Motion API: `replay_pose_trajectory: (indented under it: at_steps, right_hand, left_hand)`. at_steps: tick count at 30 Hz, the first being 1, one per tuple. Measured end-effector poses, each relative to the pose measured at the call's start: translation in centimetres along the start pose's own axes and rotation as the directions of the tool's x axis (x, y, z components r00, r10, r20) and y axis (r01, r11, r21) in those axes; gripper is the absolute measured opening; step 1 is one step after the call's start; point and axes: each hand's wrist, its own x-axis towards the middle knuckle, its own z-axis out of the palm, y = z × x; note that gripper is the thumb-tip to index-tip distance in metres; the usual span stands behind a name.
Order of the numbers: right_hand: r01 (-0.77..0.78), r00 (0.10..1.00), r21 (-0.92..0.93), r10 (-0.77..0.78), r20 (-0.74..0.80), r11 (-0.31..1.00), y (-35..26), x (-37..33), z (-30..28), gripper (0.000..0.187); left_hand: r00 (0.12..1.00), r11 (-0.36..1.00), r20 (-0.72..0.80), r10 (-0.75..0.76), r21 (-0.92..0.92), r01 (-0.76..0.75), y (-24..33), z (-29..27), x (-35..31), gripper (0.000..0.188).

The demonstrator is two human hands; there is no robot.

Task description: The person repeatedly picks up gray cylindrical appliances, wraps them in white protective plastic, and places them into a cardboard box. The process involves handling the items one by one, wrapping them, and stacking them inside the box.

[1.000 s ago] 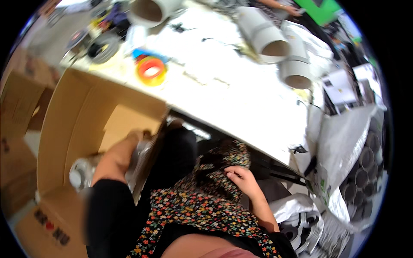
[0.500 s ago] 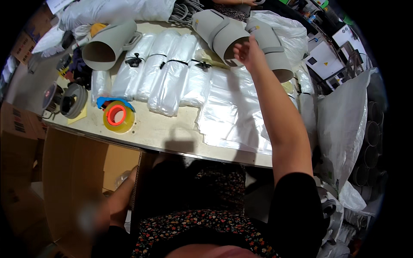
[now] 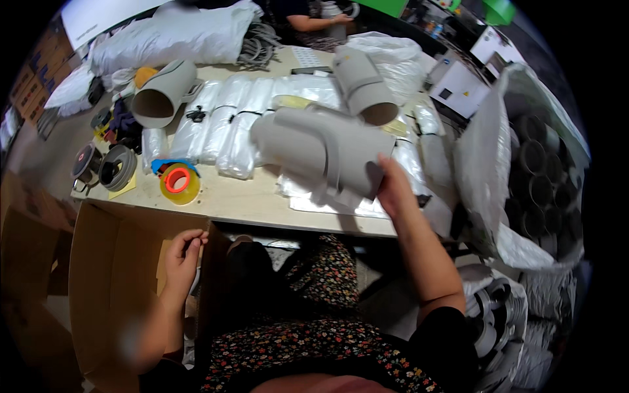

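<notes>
My right hand grips the rim end of a grey plastic jug, a wide cylinder with a long side handle. It is tilted on its side above the table, slightly blurred, with its handle toward me. My left hand hangs over the inner right edge of a cardboard box; its fingers are loosely bent, thumb apart, and nothing shows in them. Two more grey jugs lie on the table, one at the left and one at the back right. Beneath the held jug are flat clear plastic bags.
Bundled clear bags lie across the table. A yellow tape roll sits at the front left beside round grey parts. At right stands a white sack of grey cylinders. Another person's hand is across the table.
My right hand has taken hold of the middle jug and drawn it nearer over the flat bags. My left hand has risen out of the box. The view has shifted, showing more of the sack.
</notes>
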Motion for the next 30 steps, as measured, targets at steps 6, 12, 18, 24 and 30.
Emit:
replay_pose_trajectory:
  at_steps: [6, 12, 18, 24, 30]
  right_hand:
    - [0.155, 0.987, -0.274, -0.14, 0.076, 0.949, 1.8, -6.9, -1.5, 0.029]
    - [0.367, 0.929, -0.68, -0.215, 0.301, 0.635, -5.8, -15.5, -4.0, 0.029]
    - [0.258, 0.677, -0.962, -0.727, 0.117, 0.085, -15.1, -12.1, -13.3, 0.026]
    - [-0.47, 0.738, -0.782, -0.668, -0.095, -0.409, -18.3, -9.8, -35.6, 0.036]
    - [-0.622, 0.621, -0.746, -0.731, -0.282, -0.239, -16.1, -8.7, -36.0, 0.038]
  left_hand:
    - [0.768, 0.728, 0.309, 0.56, 0.26, -0.635, 8.1, 8.1, 3.4, 0.022]
    - [0.837, 0.691, 0.422, 0.349, 0.487, -0.534, 8.1, 13.9, 1.4, 0.083]
    - [0.84, 0.931, 0.477, -0.257, 0.355, 0.083, 0.4, 16.0, -0.5, 0.025]
    - [0.793, 0.902, 0.438, -0.423, 0.121, 0.414, -5.5, 12.8, 1.3, 0.023]
    - [0.732, 0.871, 0.496, -0.466, 0.112, 0.479, -5.9, 10.4, 1.2, 0.032]
